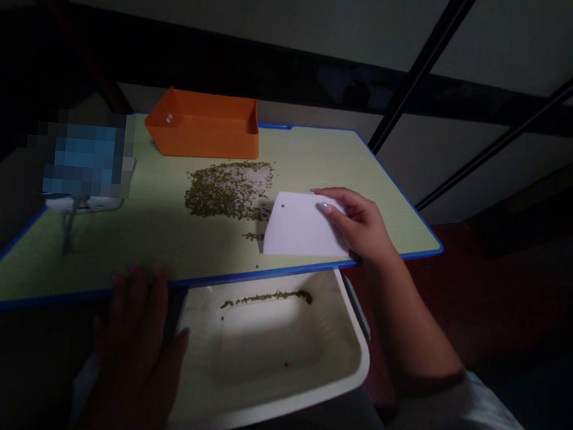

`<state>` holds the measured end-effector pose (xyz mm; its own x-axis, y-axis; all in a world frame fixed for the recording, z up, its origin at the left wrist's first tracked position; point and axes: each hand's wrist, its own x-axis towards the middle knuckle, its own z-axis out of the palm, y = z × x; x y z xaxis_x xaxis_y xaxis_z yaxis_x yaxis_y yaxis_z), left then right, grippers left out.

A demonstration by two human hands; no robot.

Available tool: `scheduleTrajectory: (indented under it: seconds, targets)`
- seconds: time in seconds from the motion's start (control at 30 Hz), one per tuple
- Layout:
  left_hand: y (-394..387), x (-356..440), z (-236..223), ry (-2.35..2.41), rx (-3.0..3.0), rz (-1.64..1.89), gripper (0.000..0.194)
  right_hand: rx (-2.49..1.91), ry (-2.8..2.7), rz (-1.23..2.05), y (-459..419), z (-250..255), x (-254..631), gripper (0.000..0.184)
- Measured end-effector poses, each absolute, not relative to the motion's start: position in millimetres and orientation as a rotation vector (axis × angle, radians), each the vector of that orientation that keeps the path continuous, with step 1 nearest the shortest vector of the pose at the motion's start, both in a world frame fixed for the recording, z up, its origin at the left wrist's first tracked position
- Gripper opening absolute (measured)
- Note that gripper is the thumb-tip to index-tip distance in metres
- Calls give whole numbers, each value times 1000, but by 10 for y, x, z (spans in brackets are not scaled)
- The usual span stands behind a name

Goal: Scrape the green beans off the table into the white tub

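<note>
My right hand grips a white flat scraper, thumb on its upper face, over the tabletop's near right part. Just left of the scraper's edge lies a spread pile of small green beans mixed with pale grains. A few loose beans sit nearer the front edge. Below that edge is a white basin, with a line of beans along its far inner side. My left hand lies in shadow at the basin's left side, fingers extended toward the table edge and holding nothing visible.
An orange open box stands at the back of the yellow-green folding table, which has a blue rim. At the left is a stand-like object with a blurred-out blue part. Pale panels rise behind the table.
</note>
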<state>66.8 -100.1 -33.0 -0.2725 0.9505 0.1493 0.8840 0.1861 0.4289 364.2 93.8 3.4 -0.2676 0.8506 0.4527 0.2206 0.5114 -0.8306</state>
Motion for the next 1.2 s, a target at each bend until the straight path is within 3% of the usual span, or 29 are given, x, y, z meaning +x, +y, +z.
scheduleTrajectory:
  seconds: [0.43,0.63,0.93,1.2]
  targets:
    - [-956,753,-205,2331,1742,593,62,-802,-1970,837,878,67,3561,30]
    - [-955,738,-259,2359,1757,587,63,-842,-1783,960,872,70,3564,26]
    - [-908,469,-580,2398,1825,704,64,-974,-1331,834,1000,-18,3567,31]
    - [-897,435,-563,2394,1761,669,62,-959,-1507,862,987,-13,3580,26]
